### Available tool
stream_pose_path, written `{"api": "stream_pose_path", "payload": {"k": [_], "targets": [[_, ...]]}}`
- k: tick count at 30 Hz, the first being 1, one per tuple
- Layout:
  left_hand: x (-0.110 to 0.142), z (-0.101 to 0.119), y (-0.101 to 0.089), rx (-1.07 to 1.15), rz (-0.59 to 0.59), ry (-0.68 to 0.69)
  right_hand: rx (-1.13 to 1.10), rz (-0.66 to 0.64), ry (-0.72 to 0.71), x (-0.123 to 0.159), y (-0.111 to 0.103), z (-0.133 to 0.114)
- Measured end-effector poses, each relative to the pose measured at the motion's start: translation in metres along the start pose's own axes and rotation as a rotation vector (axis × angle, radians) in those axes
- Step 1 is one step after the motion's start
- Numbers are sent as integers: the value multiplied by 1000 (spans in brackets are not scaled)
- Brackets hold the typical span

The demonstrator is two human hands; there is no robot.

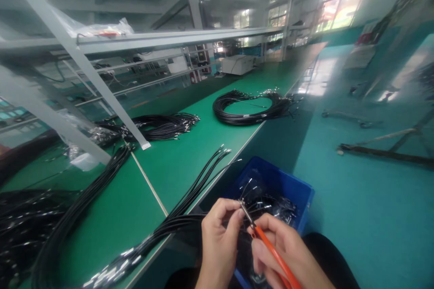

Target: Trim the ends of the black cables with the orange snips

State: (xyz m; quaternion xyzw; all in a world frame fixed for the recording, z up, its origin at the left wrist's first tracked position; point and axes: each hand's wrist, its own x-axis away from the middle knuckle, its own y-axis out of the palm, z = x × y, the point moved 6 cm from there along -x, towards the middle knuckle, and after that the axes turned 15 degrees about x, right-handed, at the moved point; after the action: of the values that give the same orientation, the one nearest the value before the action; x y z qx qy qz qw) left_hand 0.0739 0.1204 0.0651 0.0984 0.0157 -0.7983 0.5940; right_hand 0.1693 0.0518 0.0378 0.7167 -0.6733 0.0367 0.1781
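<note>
My left hand pinches the metal-tipped end of a thin black cable between thumb and fingertips. In my right hand is a pair of orange-handled pliers, whose narrow metal jaws meet the cable end at my left fingertips. Whether the jaws are closed on it is too small to tell. Beside and behind my left hand, a bundle of black cables runs off the green table's edge. Below both hands stands a blue bin with cables and clear plastic bags in it.
On the green table lie a coiled cable bundle and another bundle farther left. More black cables fill the near left. Slanting white shelf posts rise at left. A wheeled stand is on the floor at right.
</note>
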Motion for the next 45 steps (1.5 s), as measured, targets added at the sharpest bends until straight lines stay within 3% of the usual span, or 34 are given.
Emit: {"api": "stream_pose_path", "payload": {"k": [10,13,19,22,26,29,34,37,39,42,45], "targets": [[-1,3,5,-99,3,45,80,17,32,-1,-2,5],[-1,5,5,-102,8,60,148,152,-10,3,-9,8],[1,12,9,-161,-46,79,209,626,-274,11,-36,-14],[3,13,13,-204,-83,81,282,668,-348,7,-37,-29],[6,13,18,-273,-132,84,441,641,-322,0,-32,-39],[7,13,19,-299,-134,104,586,738,-323,2,-32,-42],[9,13,22,-336,-142,132,891,878,-578,13,-20,-53],[6,11,16,-304,-96,108,994,793,-668,18,-8,-56],[3,7,8,-249,-62,63,880,606,-544,14,-8,-49],[-2,3,-1,-152,-67,-24,533,290,-293,6,-16,-31],[-6,4,-7,-45,-96,-85,257,51,-181,1,-24,-20]]}}
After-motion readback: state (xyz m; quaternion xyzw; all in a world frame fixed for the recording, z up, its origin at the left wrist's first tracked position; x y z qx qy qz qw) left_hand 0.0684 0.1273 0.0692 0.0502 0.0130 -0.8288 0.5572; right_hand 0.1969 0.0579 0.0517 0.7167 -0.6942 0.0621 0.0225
